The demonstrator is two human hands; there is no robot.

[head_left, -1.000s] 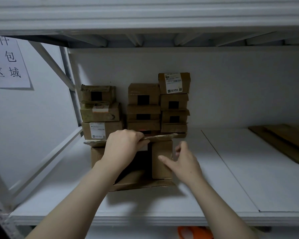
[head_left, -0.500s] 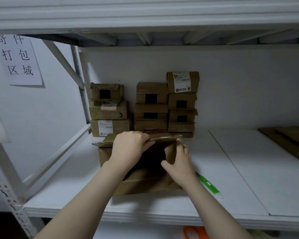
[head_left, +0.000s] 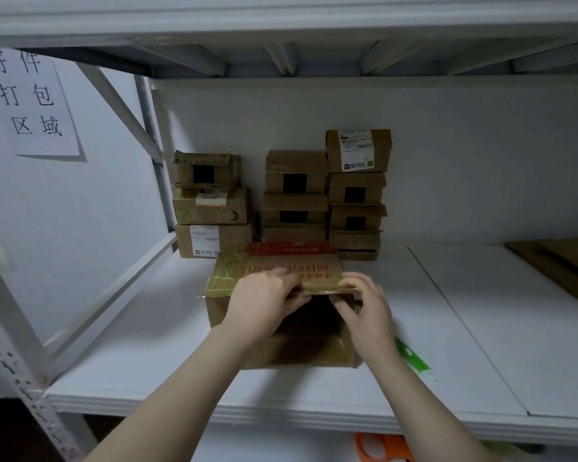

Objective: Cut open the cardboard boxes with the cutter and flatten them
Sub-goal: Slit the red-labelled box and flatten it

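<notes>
An opened cardboard box [head_left: 281, 348] lies on its side on the white shelf [head_left: 181, 371], its mouth facing me. My left hand [head_left: 264, 301] grips the front edge of its taped top flap [head_left: 274, 261], fingers curled over it. My right hand [head_left: 364, 305] pinches the same flap edge at the right corner. The green cutter [head_left: 412, 358] lies on the shelf just right of the box, partly behind my right wrist; neither hand touches it.
Several taped boxes stand stacked in columns [head_left: 294, 195] against the back wall behind the open box. Flattened cardboard sheets [head_left: 561, 265] lie at the far right of the shelf. A paper sign [head_left: 30, 101] hangs on the left wall. An orange object [head_left: 381, 448] shows below the shelf.
My right hand moved from the box's side flap up to the top flap edge, next to my left hand. The top flap has tilted so its printed tape faces me. The view shifted.
</notes>
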